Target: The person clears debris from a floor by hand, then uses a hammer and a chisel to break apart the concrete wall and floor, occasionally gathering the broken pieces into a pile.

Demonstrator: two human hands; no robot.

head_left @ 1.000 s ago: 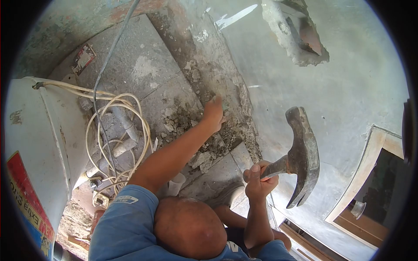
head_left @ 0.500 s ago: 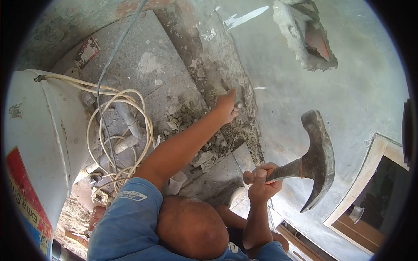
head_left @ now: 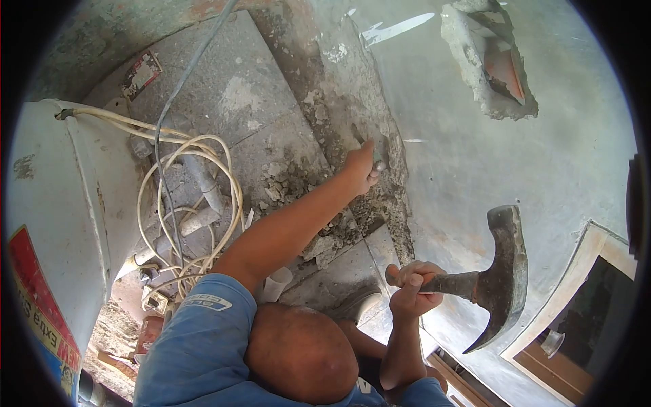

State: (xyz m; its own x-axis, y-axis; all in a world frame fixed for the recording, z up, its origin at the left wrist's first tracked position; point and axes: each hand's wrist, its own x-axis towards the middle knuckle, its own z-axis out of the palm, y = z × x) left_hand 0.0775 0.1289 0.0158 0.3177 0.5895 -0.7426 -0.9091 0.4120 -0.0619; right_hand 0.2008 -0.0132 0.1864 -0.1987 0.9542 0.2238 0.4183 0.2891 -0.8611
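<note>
My left hand [head_left: 361, 168] is closed around a chisel [head_left: 378, 161], whose rounded end shows beside the fingers. The chisel's thin tip points into the broken strip [head_left: 380, 197] where the floor meets the wall. My right hand [head_left: 415, 290] grips the handle of a claw hammer [head_left: 505, 275] at lower right. The hammer's metal head hangs out to the right, apart from the chisel, its curved claw towards the bottom. Broken rubble [head_left: 325, 247] and grey dust lie beneath my left forearm.
Coiled cream cable [head_left: 239, 197] and grey pipes [head_left: 203, 183] lie at left, beside a large white container [head_left: 61, 183]. A white cup [head_left: 277, 283] stands near my left arm. The grey wall [head_left: 461, 169] has a broken-out hole [head_left: 503, 74]; a framed opening [head_left: 542, 325] sits at lower right.
The hammer head has dropped lower and tilted slightly, with my right hand still around its handle. My left hand stays on the chisel at the same spot; the view has shifted slightly.
</note>
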